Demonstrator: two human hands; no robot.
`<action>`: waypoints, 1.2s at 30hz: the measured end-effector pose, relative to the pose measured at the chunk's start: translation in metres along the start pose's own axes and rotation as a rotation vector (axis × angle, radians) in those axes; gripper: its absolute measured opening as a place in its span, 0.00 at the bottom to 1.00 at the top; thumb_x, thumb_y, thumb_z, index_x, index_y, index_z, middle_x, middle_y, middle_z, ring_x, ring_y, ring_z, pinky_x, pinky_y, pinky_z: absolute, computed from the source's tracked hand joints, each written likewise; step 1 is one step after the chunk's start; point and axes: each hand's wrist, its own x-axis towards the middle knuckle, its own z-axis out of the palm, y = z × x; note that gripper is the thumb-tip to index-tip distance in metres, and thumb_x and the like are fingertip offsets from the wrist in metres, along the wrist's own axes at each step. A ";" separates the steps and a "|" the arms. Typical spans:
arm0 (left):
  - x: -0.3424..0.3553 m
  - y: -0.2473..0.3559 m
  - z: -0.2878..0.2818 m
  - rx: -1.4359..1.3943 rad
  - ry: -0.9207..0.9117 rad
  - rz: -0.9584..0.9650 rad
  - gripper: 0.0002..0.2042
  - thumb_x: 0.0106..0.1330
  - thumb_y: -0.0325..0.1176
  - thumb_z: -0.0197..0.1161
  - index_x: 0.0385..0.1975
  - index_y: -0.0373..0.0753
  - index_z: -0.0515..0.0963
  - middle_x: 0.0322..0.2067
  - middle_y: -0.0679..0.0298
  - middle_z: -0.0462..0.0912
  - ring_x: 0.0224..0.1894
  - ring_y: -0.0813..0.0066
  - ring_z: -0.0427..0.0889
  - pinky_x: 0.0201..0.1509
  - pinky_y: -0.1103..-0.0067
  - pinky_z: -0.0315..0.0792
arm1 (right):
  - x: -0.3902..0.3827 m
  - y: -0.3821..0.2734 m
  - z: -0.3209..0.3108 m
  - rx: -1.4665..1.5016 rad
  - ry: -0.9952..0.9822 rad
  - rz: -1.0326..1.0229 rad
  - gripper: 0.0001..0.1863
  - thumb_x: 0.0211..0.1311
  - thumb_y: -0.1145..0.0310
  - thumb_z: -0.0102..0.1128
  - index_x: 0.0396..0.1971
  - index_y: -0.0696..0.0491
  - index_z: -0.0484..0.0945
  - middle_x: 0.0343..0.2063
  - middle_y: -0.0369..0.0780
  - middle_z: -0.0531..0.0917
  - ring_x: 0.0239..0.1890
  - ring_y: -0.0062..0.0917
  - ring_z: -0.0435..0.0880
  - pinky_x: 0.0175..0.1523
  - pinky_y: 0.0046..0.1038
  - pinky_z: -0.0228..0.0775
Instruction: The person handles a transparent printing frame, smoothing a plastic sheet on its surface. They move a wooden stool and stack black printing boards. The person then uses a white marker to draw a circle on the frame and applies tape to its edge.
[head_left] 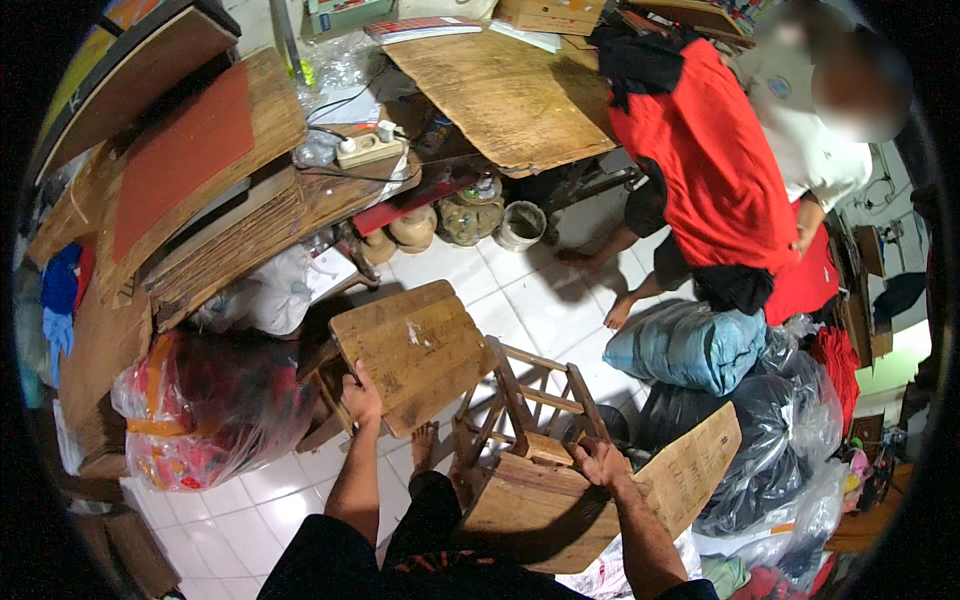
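The head view looks from the left of two cameras worn on the person's head, facing steeply down and forward, with the left hand (362, 396) and right hand (603, 464) near below it and the forearms (352, 485) coming in from the near edge. Its wide fisheye spreads over the floor (510, 315) to a desk (280, 100) at far left, a tabletop (500, 90) at far centre and another person (835, 165) at far right, bending straight edges toward the rim.
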 end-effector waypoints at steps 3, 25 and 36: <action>-0.005 -0.020 -0.005 0.053 -0.018 0.023 0.33 0.68 0.63 0.57 0.22 0.32 0.71 0.19 0.38 0.77 0.26 0.33 0.78 0.32 0.51 0.69 | 0.009 0.014 0.006 0.093 -0.102 0.029 0.25 0.68 0.45 0.47 0.48 0.48 0.83 0.44 0.49 0.86 0.51 0.46 0.83 0.55 0.43 0.73; -0.050 -0.022 -0.155 -1.147 -0.806 -0.540 0.31 0.61 0.51 0.60 0.59 0.36 0.73 0.50 0.55 0.81 0.49 0.57 0.81 0.54 0.62 0.78 | 0.049 0.055 0.007 0.056 -0.094 0.074 0.27 0.70 0.48 0.45 0.58 0.48 0.79 0.49 0.53 0.84 0.55 0.48 0.81 0.61 0.40 0.70; -0.079 -0.054 -0.280 -0.994 -0.638 -0.394 0.29 0.56 0.44 0.60 0.54 0.29 0.74 0.44 0.56 0.83 0.42 0.62 0.83 0.47 0.69 0.78 | 0.065 0.045 -0.036 0.182 -0.153 -0.045 0.33 0.67 0.40 0.47 0.55 0.53 0.80 0.50 0.53 0.84 0.58 0.46 0.79 0.62 0.39 0.68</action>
